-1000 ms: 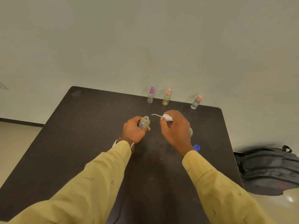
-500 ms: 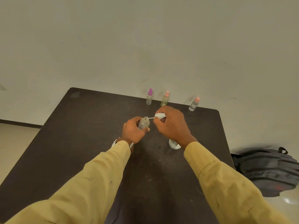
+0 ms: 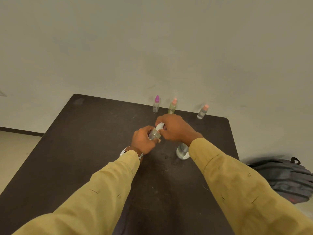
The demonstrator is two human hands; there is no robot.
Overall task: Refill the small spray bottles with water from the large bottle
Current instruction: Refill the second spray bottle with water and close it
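My left hand grips a small clear spray bottle above the middle of the dark table. My right hand holds the white spray top right on that bottle's neck. The large clear bottle stands on the table behind my right wrist, mostly hidden by the sleeve. Three more small spray bottles stand along the far edge: a purple-capped one, a yellowish one with a peach cap and a peach-capped clear one.
A dark backpack lies on the floor to the right of the table. A pale wall rises right behind the table's far edge. Small wet spots mark the tabletop near the large bottle.
My right hand has carried the white spray top with its thin tube leftward and down onto the small bottle's neck. The tube no longer shows. The blue cap is hidden now.
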